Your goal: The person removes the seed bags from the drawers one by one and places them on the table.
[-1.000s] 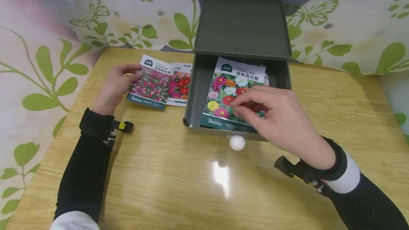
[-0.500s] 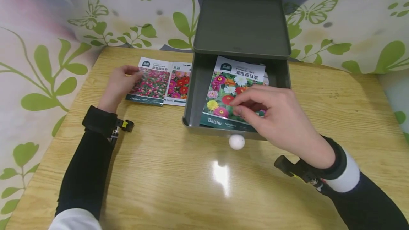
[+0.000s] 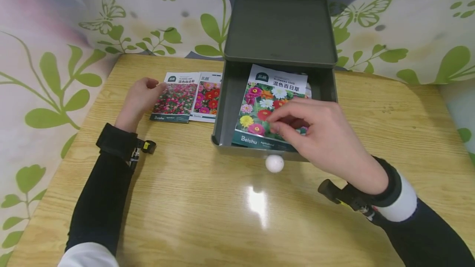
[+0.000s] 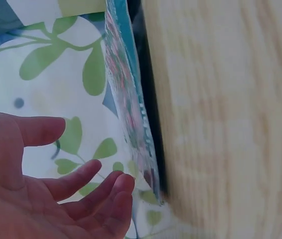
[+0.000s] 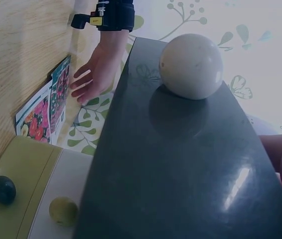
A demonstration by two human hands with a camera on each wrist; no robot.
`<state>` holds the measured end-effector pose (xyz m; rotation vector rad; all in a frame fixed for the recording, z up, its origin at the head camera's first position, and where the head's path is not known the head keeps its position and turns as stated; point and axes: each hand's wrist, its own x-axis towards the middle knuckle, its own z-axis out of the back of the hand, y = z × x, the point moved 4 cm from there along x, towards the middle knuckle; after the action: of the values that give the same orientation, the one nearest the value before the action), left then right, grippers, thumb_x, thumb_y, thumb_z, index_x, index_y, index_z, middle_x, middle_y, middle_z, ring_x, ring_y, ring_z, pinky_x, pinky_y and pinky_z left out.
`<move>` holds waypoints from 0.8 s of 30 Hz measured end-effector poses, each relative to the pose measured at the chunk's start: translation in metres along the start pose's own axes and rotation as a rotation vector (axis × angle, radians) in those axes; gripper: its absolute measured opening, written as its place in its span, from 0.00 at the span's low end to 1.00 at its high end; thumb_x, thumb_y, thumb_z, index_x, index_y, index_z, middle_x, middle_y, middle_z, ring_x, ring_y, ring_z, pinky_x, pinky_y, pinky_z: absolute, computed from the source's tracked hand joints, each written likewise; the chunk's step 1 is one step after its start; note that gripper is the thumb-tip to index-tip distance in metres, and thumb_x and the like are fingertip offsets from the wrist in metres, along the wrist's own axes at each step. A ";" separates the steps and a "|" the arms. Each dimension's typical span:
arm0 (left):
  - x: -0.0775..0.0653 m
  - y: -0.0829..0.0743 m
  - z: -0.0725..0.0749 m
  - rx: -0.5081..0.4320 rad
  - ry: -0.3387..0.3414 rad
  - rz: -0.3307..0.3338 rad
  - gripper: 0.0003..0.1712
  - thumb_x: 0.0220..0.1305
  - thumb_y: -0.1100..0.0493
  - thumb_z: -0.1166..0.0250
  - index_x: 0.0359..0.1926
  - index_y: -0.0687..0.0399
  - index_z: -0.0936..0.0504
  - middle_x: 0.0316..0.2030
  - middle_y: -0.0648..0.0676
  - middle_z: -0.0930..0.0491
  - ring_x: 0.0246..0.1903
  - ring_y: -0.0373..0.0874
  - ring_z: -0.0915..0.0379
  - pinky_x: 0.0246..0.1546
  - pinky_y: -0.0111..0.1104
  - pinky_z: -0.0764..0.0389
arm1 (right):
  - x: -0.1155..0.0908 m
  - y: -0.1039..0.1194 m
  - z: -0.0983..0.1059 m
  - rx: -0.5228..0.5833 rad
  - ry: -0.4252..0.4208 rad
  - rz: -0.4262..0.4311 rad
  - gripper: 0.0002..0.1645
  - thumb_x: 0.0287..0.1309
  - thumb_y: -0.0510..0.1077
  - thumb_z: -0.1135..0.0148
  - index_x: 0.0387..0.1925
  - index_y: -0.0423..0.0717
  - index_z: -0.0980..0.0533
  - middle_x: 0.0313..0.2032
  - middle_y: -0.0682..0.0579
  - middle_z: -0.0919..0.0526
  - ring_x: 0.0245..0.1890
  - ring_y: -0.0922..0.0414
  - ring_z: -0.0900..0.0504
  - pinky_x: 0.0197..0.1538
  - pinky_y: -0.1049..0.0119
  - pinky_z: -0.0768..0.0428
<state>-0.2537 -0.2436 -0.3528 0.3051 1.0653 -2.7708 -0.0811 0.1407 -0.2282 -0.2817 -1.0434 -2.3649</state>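
A flower seed packet (image 3: 174,104) with a field of pink blooms lies on the table at the left. Its right edge meets a second seed packet (image 3: 210,98) with red and magenta flowers. Beside the first packet is my left hand (image 3: 139,100); in the left wrist view its thumb and fingers are spread, apart from the packet. My right hand (image 3: 323,137) is over the pulled-out grey drawer (image 3: 224,135), fingers loosely bent above a seed packet (image 3: 256,110) with zinnias. More packet edges show beneath that one. In the right wrist view, the right hand is mostly hidden.
The drawer belongs to a dark box (image 3: 280,28) against the patterned wall cloth (image 3: 148,15). A round white knob (image 3: 274,163) sticks out of its front. Below it, the right wrist view shows a drawer front with a dark knob (image 5: 3,189) and another with a yellowish knob (image 5: 63,211).
The pink-bloom packet has gone from slanted to straight alongside the second packet. My left hand has loosened from it and shifted slightly. My right hand has stayed in place over the drawer.
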 end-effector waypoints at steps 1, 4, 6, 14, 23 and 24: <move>-0.001 -0.001 0.000 -0.006 0.000 -0.006 0.43 0.72 0.34 0.49 0.71 0.64 0.39 0.65 0.67 0.35 0.59 0.61 0.36 0.56 0.54 0.33 | 0.000 0.000 0.000 -0.001 0.000 0.000 0.08 0.57 0.36 0.28 0.38 0.51 0.13 0.32 0.62 0.15 0.30 0.70 0.21 0.34 0.71 0.21; -0.005 -0.009 0.000 -0.034 0.003 -0.042 0.43 0.72 0.35 0.48 0.72 0.61 0.39 0.65 0.65 0.35 0.58 0.60 0.35 0.54 0.52 0.31 | 0.001 0.000 0.000 0.004 -0.003 0.006 0.08 0.58 0.35 0.29 0.38 0.50 0.14 0.32 0.61 0.15 0.29 0.69 0.21 0.34 0.72 0.21; -0.010 -0.018 0.001 -0.053 0.004 -0.075 0.42 0.72 0.35 0.48 0.72 0.60 0.39 0.65 0.64 0.35 0.57 0.59 0.33 0.52 0.51 0.30 | 0.001 0.000 0.000 0.008 -0.011 0.014 0.08 0.58 0.35 0.29 0.38 0.50 0.14 0.32 0.61 0.15 0.29 0.69 0.21 0.34 0.73 0.22; -0.044 -0.078 0.006 -0.029 -0.012 -0.244 0.36 0.71 0.34 0.46 0.69 0.51 0.32 0.61 0.56 0.29 0.59 0.52 0.32 0.51 0.47 0.30 | 0.002 0.000 0.009 -0.008 -0.028 0.022 0.10 0.57 0.33 0.29 0.40 0.48 0.15 0.33 0.60 0.15 0.27 0.66 0.23 0.31 0.74 0.26; -0.102 -0.149 0.007 -0.036 -0.080 -0.513 0.22 0.72 0.42 0.43 0.55 0.50 0.21 0.47 0.48 0.20 0.43 0.41 0.22 0.41 0.36 0.25 | 0.008 -0.011 0.021 -0.149 0.087 -0.093 0.10 0.67 0.35 0.39 0.47 0.44 0.17 0.38 0.52 0.14 0.30 0.59 0.19 0.33 0.62 0.21; -0.107 -0.155 0.007 -0.045 -0.096 -0.548 0.20 0.72 0.43 0.42 0.53 0.51 0.20 0.45 0.47 0.19 0.40 0.40 0.21 0.40 0.35 0.25 | 0.009 -0.012 0.022 -0.160 0.094 -0.095 0.10 0.68 0.34 0.40 0.47 0.43 0.18 0.38 0.51 0.14 0.31 0.58 0.18 0.33 0.62 0.21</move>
<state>-0.1848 -0.1265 -0.2215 -0.1526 1.3512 -3.1749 -0.0957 0.1604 -0.2170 -0.1801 -0.8429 -2.5258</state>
